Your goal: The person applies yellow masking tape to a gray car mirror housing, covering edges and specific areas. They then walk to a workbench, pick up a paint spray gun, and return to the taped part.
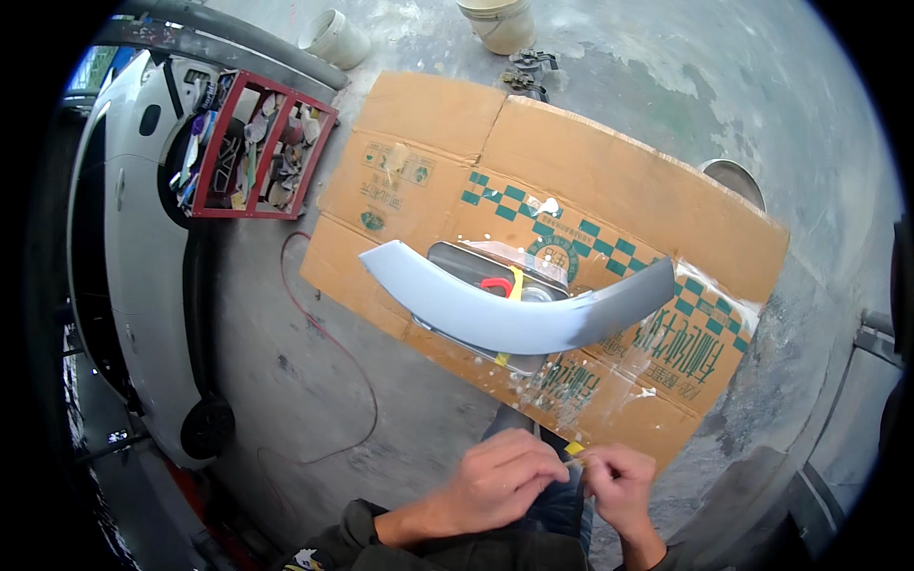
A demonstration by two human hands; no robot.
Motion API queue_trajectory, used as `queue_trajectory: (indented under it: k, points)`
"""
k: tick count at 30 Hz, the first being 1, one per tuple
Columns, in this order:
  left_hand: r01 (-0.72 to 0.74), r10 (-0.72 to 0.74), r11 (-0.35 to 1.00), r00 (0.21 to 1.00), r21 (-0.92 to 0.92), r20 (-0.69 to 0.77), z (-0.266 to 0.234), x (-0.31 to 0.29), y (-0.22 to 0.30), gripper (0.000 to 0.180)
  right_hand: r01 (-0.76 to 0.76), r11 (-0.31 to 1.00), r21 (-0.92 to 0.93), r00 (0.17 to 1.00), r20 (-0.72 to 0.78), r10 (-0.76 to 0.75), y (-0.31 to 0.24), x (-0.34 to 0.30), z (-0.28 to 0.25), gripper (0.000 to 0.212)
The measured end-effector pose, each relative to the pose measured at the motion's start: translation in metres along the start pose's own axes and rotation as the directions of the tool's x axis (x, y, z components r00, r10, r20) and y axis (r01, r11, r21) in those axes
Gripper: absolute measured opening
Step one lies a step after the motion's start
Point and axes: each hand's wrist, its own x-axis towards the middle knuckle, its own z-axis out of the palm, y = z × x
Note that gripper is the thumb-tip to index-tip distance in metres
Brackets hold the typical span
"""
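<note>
Both my hands are close together at the near edge of the cardboard, above my legs. My left hand (505, 483) is closed, its thumb and fingers pinched toward the right hand. My right hand (619, 483) is curled in a pinch on a small piece of yellow tape (574, 447). What the left fingertips hold, if anything, is too small to make out. Beyond them a curved, painted panel (514, 326), light silver with a darker grey right end, rests across a dark tray-like piece (457, 259). A yellow strip (517, 283) and a red part (495, 285) show behind the panel.
Flattened cardboard (419, 114) with white splatters lies under the panel. A red rack (252, 214) full of supplies stands left, by a white car (143, 257). A thin red hose (360, 366) crosses the floor. Buckets (500, 27) and a round pan (735, 181) are beyond.
</note>
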Motion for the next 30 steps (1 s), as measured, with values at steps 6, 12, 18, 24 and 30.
queue_trajectory:
  k: [6, 12, 18, 24, 30]
  points:
    - [-0.011, -0.15, 0.936, 0.893, -0.352, -0.425, 0.009, 0.017, 0.0, 0.019, -0.267, 0.697, 0.665, 0.962, 0.144, 0.231, -0.041, 0.012, 0.004, 0.025]
    - [-0.01, -0.023, 0.887, 0.998, -0.462, -0.066, -0.005, 0.044, -0.007, 0.015, -0.433, 0.483, 0.761, 0.9, 0.391, 0.191, -0.084, 0.032, 0.009, 0.062]
    - [0.223, -0.167, 0.839, 0.974, -0.496, 0.157, -0.019, 0.049, -0.018, 0.008, -0.054, 0.92, 0.387, 0.975, 0.218, -0.034, -0.092, 0.081, -0.005, 0.042]
    - [0.244, -0.251, 0.858, 0.967, -0.453, 0.045, -0.026, 0.063, -0.028, 0.014, 0.048, 0.999, 0.014, 0.931, 0.361, -0.049, -0.132, 0.141, -0.007, 0.01]
    - [0.052, -0.1, 0.935, 0.988, -0.351, -0.12, -0.023, 0.06, -0.042, 0.033, 0.049, 0.969, -0.243, 0.928, 0.37, 0.046, -0.149, 0.206, 0.004, 0.01]
